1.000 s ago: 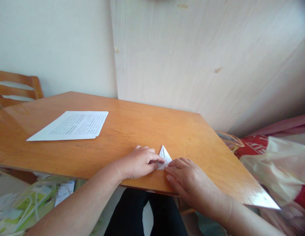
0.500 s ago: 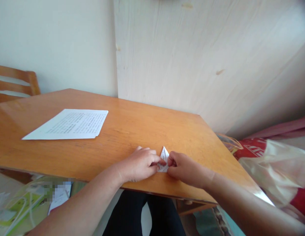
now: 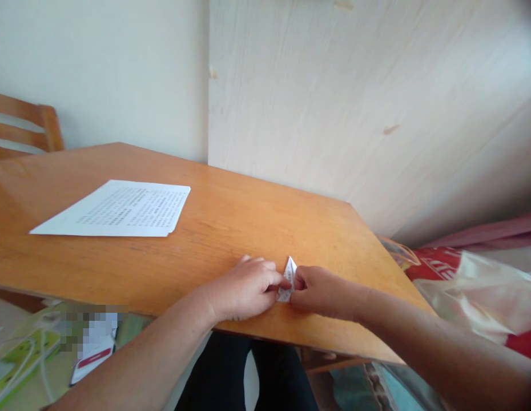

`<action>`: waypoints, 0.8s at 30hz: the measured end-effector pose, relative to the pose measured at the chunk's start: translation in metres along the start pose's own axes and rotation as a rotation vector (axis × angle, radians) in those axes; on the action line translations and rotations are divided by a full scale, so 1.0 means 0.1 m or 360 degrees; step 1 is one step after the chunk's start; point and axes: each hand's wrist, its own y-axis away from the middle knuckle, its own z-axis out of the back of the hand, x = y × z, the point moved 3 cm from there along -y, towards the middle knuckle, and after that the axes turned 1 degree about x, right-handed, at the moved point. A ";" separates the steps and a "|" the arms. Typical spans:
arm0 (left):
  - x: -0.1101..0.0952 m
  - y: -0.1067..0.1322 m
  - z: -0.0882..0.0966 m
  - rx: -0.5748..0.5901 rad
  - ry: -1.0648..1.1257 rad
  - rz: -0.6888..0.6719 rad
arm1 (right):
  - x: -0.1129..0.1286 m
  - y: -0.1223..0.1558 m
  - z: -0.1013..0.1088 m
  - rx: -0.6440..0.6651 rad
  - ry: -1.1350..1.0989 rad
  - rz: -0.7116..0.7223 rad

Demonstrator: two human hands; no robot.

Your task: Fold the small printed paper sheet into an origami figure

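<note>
A small folded paper (image 3: 288, 279), white with printed marks and a pointed top, lies on the wooden table near its front edge. From the left, my left hand (image 3: 249, 287) holds it down, index finger on its face and thumb near its lower edge. My right hand (image 3: 319, 290) is closed at the paper's right side, with curled fingers and thumb on that edge. Both hands cover parts of the paper, so its full outline is hidden.
A stack of printed sheets (image 3: 120, 208) lies on the left of the table (image 3: 231, 222). A wooden chair (image 3: 51, 128) stands at the far left. Plastic and red bags (image 3: 475, 291) are beside the table's right edge. Below the left front edge are cables (image 3: 40, 359).
My right hand's fingers have shifted slightly over the paper's right edge. My left hand stays on the paper. The whole view has tilted a little.
</note>
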 end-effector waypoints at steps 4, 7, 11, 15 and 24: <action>-0.01 0.00 0.00 -0.0017 -0.0020 -0.0006 | 0.03 -0.01 0.02 -0.0005 0.0071 -0.0075; 0.00 0.01 -0.01 -0.0048 -0.0037 -0.0004 | 0.06 -0.01 0.02 -0.0037 0.0101 -0.0077; 0.02 0.01 -0.02 -0.0027 -0.0016 -0.0006 | 0.07 -0.01 0.01 -0.0070 0.0103 -0.0104; 0.03 0.02 -0.02 -0.0066 0.0008 0.0009 | 0.08 -0.01 0.01 -0.0084 0.0144 -0.0087; 0.04 0.02 -0.02 -0.0102 0.0037 0.0017 | 0.08 -0.04 -0.04 -0.0084 0.0137 -0.0026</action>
